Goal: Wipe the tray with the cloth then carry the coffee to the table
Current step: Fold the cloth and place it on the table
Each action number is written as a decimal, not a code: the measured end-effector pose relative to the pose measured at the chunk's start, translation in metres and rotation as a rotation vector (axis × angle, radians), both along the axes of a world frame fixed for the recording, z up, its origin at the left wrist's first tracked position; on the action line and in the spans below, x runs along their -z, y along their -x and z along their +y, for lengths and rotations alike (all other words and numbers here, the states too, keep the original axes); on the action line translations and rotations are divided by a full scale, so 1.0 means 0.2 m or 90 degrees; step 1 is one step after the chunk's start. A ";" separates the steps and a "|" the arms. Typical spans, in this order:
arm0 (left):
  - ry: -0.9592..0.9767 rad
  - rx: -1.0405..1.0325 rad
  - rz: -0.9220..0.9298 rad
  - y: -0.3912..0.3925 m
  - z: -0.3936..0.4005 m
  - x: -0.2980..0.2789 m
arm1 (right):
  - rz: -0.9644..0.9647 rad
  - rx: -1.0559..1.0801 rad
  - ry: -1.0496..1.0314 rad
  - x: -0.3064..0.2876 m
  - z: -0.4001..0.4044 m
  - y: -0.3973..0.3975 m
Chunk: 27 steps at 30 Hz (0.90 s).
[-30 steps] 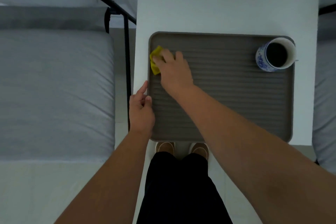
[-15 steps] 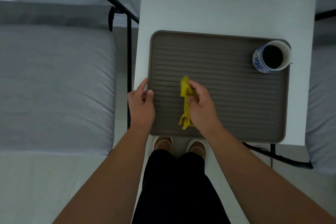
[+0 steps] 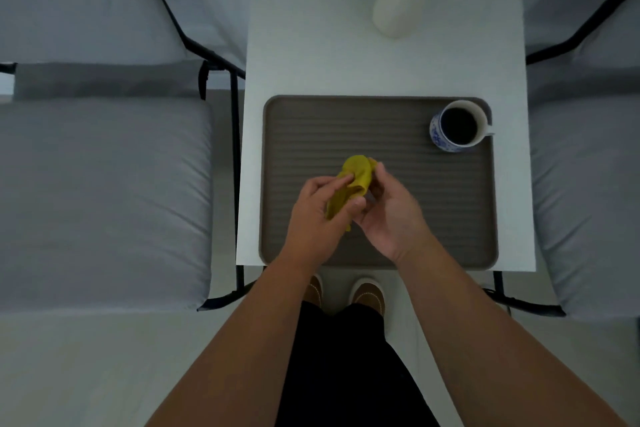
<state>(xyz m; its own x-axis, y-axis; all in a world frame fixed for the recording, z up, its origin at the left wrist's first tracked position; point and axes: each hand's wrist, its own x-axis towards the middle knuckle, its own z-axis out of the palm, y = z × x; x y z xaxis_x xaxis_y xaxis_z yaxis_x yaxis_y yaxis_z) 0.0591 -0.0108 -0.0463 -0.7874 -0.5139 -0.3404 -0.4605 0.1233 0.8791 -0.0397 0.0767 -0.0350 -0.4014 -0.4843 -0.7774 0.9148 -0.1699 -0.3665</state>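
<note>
The yellow cloth (image 3: 353, 184) was bunched between both hands above the middle of the brown ribbed tray (image 3: 433, 211); whether any of it touched the tray could not be told. The left hand (image 3: 311, 218) pinched the cloth's near side with fingers curled around it, and the right hand (image 3: 391, 215), palm turned partly up and half closed, held the other side with thumb and fingertips. The blue-and-white cup of coffee (image 3: 457, 126) stood upright in the tray's far right corner, just beside the rim and well apart from the hands, with bare ribbed surface between. The tray filled the near half of the white table (image 3: 311, 55), its near edge close to the table's near edge. A white vase (image 3: 401, 3) stood near the table's far edge, with open tabletop between it and the tray. Grey cushioned seats (image 3: 104, 198) with black frames flanked the table on both sides, and the person's brown shoes (image 3: 367, 295) showed at the near edge.
</note>
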 end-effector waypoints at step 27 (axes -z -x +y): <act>-0.059 -0.163 0.041 0.33 -0.52 -0.18 | 0.535 -0.288 -0.357 -0.21 -0.25 0.66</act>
<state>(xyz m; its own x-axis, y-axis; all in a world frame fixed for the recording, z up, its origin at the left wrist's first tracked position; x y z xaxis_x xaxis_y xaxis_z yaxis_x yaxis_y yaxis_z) -0.0074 -0.1140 -0.0109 -0.6571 -0.6683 -0.3486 -0.4089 -0.0724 0.9097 -0.1720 0.0272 0.0064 -0.7794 -0.3833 -0.4957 0.2750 0.5016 -0.8202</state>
